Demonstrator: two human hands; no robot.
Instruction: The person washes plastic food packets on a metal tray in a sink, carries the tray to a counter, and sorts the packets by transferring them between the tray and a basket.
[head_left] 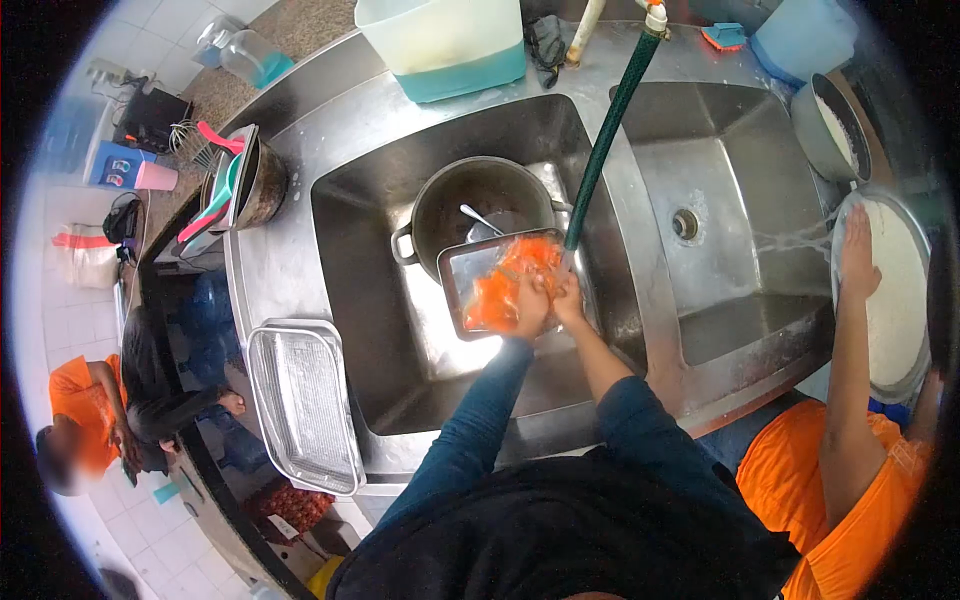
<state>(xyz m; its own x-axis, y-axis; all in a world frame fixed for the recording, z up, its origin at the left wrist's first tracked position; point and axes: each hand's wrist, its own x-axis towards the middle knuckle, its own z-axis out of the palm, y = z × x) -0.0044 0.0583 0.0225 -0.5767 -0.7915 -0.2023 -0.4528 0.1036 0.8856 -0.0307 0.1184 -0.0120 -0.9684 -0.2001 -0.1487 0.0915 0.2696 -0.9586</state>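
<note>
While water-bright steel gleamed all round it, a crumpled orange bundle (505, 285) — too blurred for me to say whether bag or cloth — lay over a rectangular tray (462, 272) in the left basin (350, 300) of the sink. The left hand (530, 308) was closed on the bundle. The right hand (567, 298) was just beside it, near the lower end of a green hose (610, 130); whether its fingers gripped anything, I could not tell. Behind the tray, partly hidden by it, sat a big two-handled pot (435, 205) with a spoon (480, 218) inside.

To the right was the second basin (730, 290) with its round drain (685, 223), and beyond it a co-worker in orange (800, 480) had a hand (858, 255) laid flat against a wide, pale-bottomed pan (895, 300). At the left edge of the counter (275, 300) stood a stack of metal trays (305, 405) and, farther back, a container of utensils (262, 185). A translucent tub (445, 45) with teal liquid stood behind the left basin. Farther off to the left, another person in orange (85, 405) sat — well apart from the sink.
</note>
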